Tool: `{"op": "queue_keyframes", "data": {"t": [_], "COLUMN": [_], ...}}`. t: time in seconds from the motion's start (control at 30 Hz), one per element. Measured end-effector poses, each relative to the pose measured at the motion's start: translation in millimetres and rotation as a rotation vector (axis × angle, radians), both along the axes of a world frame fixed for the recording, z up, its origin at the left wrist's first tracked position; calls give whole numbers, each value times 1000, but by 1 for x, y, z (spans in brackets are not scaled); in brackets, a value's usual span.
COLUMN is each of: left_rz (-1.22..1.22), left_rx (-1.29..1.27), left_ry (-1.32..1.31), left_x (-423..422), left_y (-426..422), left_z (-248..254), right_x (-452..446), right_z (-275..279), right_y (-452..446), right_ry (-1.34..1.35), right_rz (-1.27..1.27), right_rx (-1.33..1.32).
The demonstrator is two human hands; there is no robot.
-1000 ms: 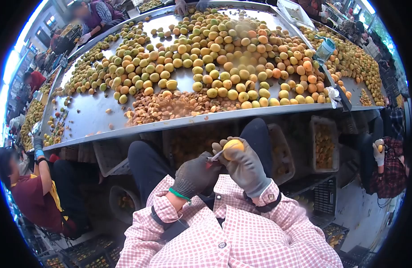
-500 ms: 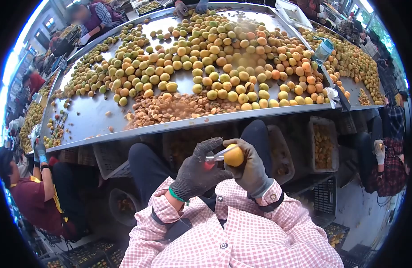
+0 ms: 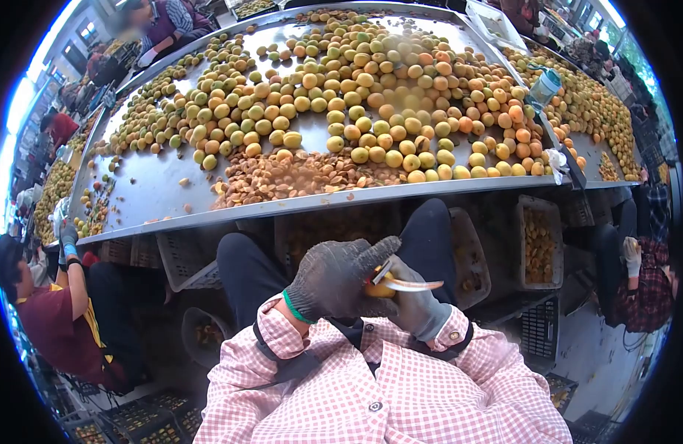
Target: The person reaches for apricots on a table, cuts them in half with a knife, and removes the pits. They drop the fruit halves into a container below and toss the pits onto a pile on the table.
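Note:
My left hand [image 3: 332,277], in a dark knit glove with a green cuff, is closed on a knife [image 3: 417,286]. Its pale curved blade points right, and a bit of red shows near the handle. Below the blade sits a yellow apricot [image 3: 380,288], partly covered by both hands. My right hand [image 3: 419,302], in a grey glove, is closed around the apricot from the right. Whether the blade is in the flesh or only against it, I cannot tell. Both hands are above my lap, short of the table's front edge.
A metal table [image 3: 153,196] bears many whole apricots [image 3: 341,96] and a heap of brown pits [image 3: 282,177] near its front edge. Crates [image 3: 540,244] of fruit stand beneath. A blue bottle [image 3: 543,89] is at the right. Co-workers sit on both sides.
My left hand has turned over and swung the knife across to the right, over the apricot. The apricot has dropped slightly and is now more hidden by my hands.

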State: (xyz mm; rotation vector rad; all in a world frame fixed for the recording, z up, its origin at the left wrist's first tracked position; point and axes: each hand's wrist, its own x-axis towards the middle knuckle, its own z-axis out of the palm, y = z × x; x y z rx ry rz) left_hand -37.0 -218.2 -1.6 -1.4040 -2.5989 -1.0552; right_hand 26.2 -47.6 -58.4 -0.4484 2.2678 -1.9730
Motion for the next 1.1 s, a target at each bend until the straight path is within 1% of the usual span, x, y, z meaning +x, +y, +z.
{"op": "queue_keyframes", "data": {"t": [0.03,0.07,0.1,0.17,0.2,0.27,0.3,0.33,0.37,0.4,0.43,0.47,0.5,0.53,0.57,0.6,0.63,0.7,0.73,0.77,0.83,0.87,0.9,0.97,1.0,1.03,1.1], "left_rz": [2,-8,-18,11,36,72,102,105,125,146,149,158,166,168,219,272,277,424,418,420,476,485,484,544,467,468,288], "left_rx": [0,-8,-17,28,73,95,120,119,162,206,206,349,491,491,601,709,710,716,398,398,371,367,370,646,498,500,394], "left_ry": [1,36,71,39,4,-49,-101,-100,-173,-246,-247,-317,-386,-383,-515,-649,-648,-677,-148,-146,-256,-324,-318,-793,-573,-572,-364], "left_x": [0,1,1,4,7,11,12,13,14,16,18,19,21,23,26,28,30,34,30,31,35,31,28,22,22,18,11], "left_y": [0,1,2,3,2,4,5,5,5,5,7,9,11,13,16,18,20,25,19,18,14,11,7,2,-5,-7,-9], "left_z": [-1,-3,-5,-12,-16,-22,-24,-26,-29,-30,-30,-30,-30,-30,-31,-31,-29,-23,-24,-26,-35,-39,-41,-40,-34,-30,-24], "right_x": [-4,-6,-4,2,1,-4,-5,-6,-7,-8,-9,-11,-12,-15,-16,-13,-15,-22,-27,-32,-42,-41,-43,-44,-40,-35,-28], "right_z": [5,26,21,7,7,10,9,6,5,7,12,16,19,22,28,46,42,35,36,34,25,24,26,30,17,16,24], "right_y": [2,1,-2,-8,-8,-8,-9,-12,-14,-16,-18,-21,-26,-32,-39,-48,-48,-45,-43,-40,-38,-38,-37,-35,-30,-29,-31], "right_ry": [166,234,237,-336,-338,42,43,112,181,180,238,298,299,460,623,279,279,553,600,601,740,530,537,128,274,275,276], "right_rz": [29,46,49,-49,-46,-167,-166,-235,-306,-304,-352,-401,-400,-532,-664,-652,-647,-557,-537,-536,-428,-375,-375,-388,-382,-381,-238], "right_rx": [163,245,244,-429,-430,145,144,201,258,257,300,342,340,380,417,-5,-6,-56,-29,-30,100,90,90,89,221,222,243]}}
